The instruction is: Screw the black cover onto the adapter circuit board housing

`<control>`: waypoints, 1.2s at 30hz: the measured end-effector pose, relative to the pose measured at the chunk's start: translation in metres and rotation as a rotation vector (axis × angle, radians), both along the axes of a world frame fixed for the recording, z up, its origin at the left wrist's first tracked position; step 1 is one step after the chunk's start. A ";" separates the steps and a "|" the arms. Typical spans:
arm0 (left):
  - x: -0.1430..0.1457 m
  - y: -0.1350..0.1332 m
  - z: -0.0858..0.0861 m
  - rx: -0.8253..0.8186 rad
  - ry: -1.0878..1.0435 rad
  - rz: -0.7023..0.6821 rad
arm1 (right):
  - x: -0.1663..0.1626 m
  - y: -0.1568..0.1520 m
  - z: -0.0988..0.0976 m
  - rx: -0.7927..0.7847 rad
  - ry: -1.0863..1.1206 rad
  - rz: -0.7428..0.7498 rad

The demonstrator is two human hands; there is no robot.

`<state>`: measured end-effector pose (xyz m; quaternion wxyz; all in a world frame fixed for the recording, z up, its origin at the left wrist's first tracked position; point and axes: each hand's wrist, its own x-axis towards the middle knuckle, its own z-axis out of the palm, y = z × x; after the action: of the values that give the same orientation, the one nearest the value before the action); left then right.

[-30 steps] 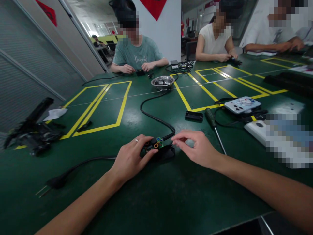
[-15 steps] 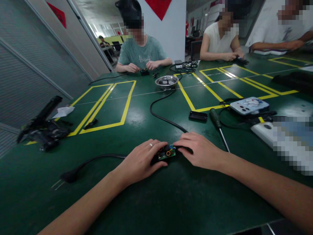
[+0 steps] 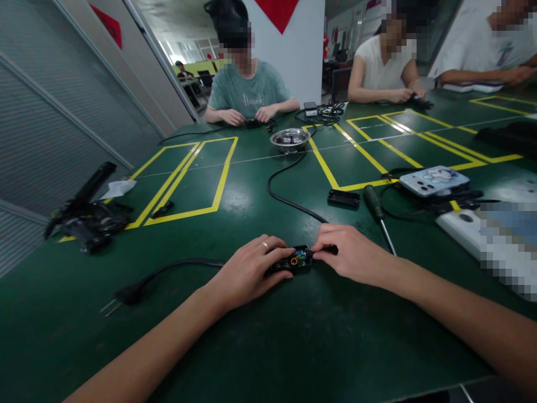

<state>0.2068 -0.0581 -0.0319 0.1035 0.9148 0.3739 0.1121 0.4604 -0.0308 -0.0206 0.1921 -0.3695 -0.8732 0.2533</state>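
A small black power adapter [image 3: 296,261] lies open on the green table [image 3: 268,336], its circuit board with an orange coil showing. My left hand [image 3: 250,270], a ring on one finger, is curled over the adapter's left end and holds it down. My right hand [image 3: 353,253] pinches the adapter's right end, where a black cable [image 3: 285,197] leaves it toward the far side. A second black cable with a two-pin plug [image 3: 126,294] runs out to the left.
A green-handled screwdriver [image 3: 376,207] and a black cover piece [image 3: 344,198] lie beyond my right hand. A phone [image 3: 433,180], a white device [image 3: 461,226], a metal bowl [image 3: 290,137] and a pile of black parts [image 3: 86,221] are on the table. Three people work at the far side.
The adapter's circuit board has gone down into its black shell. Both hands have closed in on its two ends, the right one now pinching at the cable end.
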 end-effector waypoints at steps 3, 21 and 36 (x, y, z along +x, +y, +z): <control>-0.004 0.001 0.007 -0.034 0.013 0.001 | 0.002 0.003 0.000 0.000 0.007 0.020; -0.023 0.002 0.018 -0.248 -0.070 0.142 | 0.007 0.009 -0.002 -0.032 0.034 0.026; -0.023 0.003 0.018 -0.223 0.029 0.145 | 0.031 0.043 0.000 0.346 -0.023 -0.270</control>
<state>0.1836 -0.0554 -0.0143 0.1911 0.8696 0.4508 0.0639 0.4916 0.0127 -0.0211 0.2749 -0.4472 -0.8485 0.0673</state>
